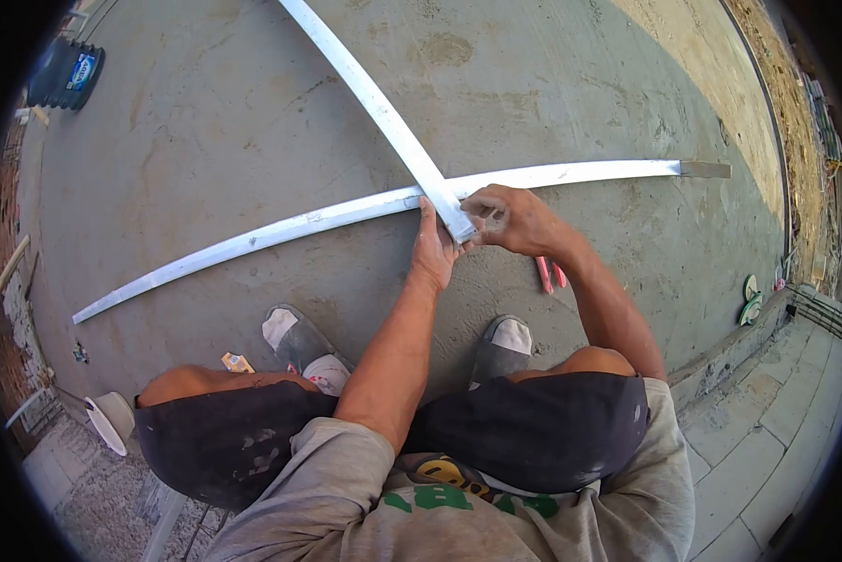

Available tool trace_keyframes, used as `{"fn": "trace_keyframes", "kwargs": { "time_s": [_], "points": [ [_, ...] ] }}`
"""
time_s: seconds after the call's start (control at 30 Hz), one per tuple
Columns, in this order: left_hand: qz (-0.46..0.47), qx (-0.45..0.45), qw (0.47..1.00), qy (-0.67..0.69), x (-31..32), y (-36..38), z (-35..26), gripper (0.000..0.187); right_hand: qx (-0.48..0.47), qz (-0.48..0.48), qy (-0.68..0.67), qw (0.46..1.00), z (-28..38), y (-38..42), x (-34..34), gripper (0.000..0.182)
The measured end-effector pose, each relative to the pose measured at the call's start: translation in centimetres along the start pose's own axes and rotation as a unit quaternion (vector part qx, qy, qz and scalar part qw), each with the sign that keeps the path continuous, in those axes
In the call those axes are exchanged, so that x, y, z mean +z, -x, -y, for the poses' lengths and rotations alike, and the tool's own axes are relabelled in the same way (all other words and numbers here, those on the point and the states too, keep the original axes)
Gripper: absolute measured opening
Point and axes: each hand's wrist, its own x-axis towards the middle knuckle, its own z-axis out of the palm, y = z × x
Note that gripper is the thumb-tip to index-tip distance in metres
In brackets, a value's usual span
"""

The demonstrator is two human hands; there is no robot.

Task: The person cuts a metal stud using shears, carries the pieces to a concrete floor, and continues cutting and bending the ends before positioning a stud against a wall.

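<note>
Two long silvery-white metal bars cross on the concrete floor. One bar (383, 112) comes from the top of the view toward me and lies over the other bar (261, 232), which runs left to right. My left hand (435, 245) grips the near end of the upper bar from below, thumb along its left side. At the same end is my right hand (513, 217), its fingers curled and pinched close to the bar's right edge. A greyish blur shows at those fingers; I cannot make out what it is.
Pink-red tool handles (550, 274) lie on the concrete floor (205, 140) below my right wrist. A dark water jug (67, 75) stands far left. The crossing bar has a dull grey tip (706, 170). A white round object (111, 421) sits beside my left knee; paving (767, 440) borders the right.
</note>
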Motion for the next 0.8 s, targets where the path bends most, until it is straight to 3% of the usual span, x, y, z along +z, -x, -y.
{"fn": "trace_keyframes", "kwargs": {
  "time_s": [0.1, 0.23, 0.37, 0.53, 0.6, 0.7, 0.8],
  "points": [
    [-0.026, 0.022, 0.999, -0.04, 0.7, 0.0, -0.6, 0.087, 0.146, -0.137, -0.039, 0.979, -1.3, 2.5, 0.9, 0.043],
    [-0.113, 0.047, 0.984, -0.132, 1.6, 0.0, -0.6, 0.086, 0.288, -0.092, -0.077, 0.95, -2.0, 4.0, 4.3, 0.044],
    [-0.108, 0.055, 0.981, -0.148, 1.1, -0.2, -1.0, 0.091, 0.305, -0.091, -0.271, 0.908, -3.6, 3.5, 8.5, 0.045],
    [-0.09, 0.079, 0.982, -0.143, 1.2, 0.0, -1.4, 0.087, 0.234, -0.127, -0.261, 0.928, -2.7, 2.7, 8.5, 0.033],
    [-0.078, 0.092, 0.986, -0.115, 2.0, 0.1, -1.7, 0.084, 0.168, -0.164, -0.201, 0.951, -2.4, 2.6, 8.2, 0.029],
    [-0.052, 0.118, 0.991, -0.038, 3.0, 0.6, -2.5, 0.083, -0.014, -0.284, -0.038, 0.958, -2.1, 2.3, 8.0, 0.025],
    [-0.013, 0.102, 0.995, 0.0, 3.1, 0.9, -3.1, 0.084, 0.006, -0.239, 0.053, 0.969, -0.7, 3.1, 6.2, 0.026]
  ]
}}
